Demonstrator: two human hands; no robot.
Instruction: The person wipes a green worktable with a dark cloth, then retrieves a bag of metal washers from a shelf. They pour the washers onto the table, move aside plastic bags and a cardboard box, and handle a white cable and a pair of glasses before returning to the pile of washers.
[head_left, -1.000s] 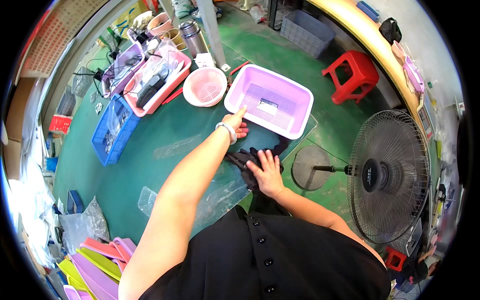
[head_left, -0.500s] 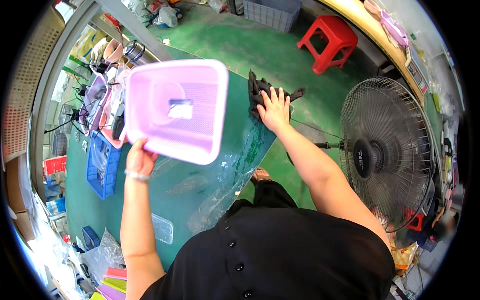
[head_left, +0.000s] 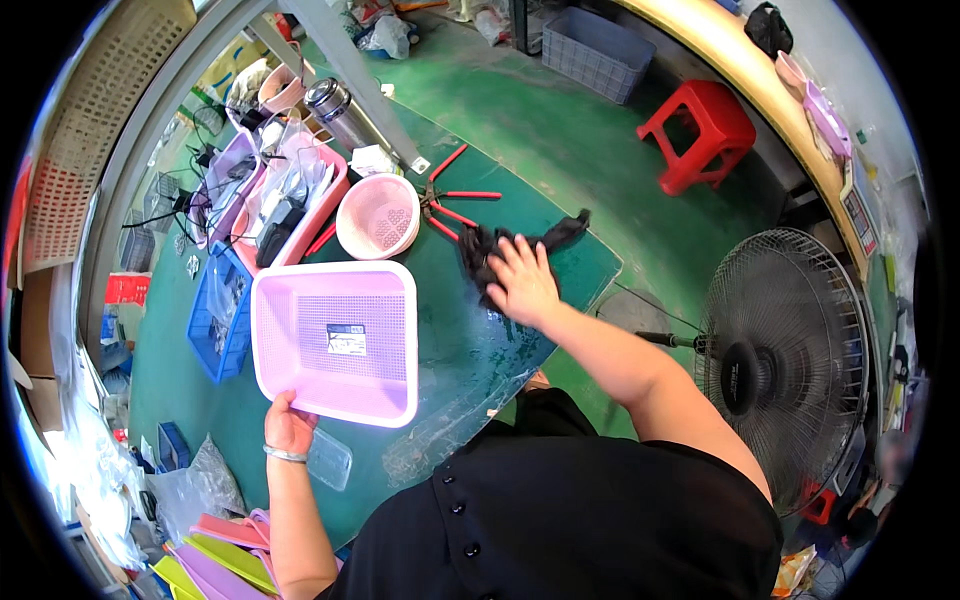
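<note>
My left hand (head_left: 290,425) grips the near rim of a lilac plastic basket (head_left: 300,382), thumb over the edge. The basket is rectangular with perforated mesh and a printed label on its floor. Over the green table (head_left: 420,330), my right hand (head_left: 525,285) lies with fingers spread on a crumpled black cloth (head_left: 478,262). Wet streaks show on the tabletop beside the cloth. Just beyond it lie red-handled pliers (head_left: 455,214), partly covered by the cloth. A round pink basket (head_left: 378,218) stands between the pliers and the lilac basket.
A blue crate (head_left: 215,325) and a pink tray of cables (head_left: 325,205) stand at the left, near a steel flask (head_left: 340,115). A clear plastic lid (head_left: 330,460) lies near me. To the right are a large fan (head_left: 785,370) and a red stool (head_left: 700,135).
The lilac basket has come down and nearer to me, uncovering the round basket and pliers. My right hand and the cloth have moved inward from the table edge. The view has shifted.
</note>
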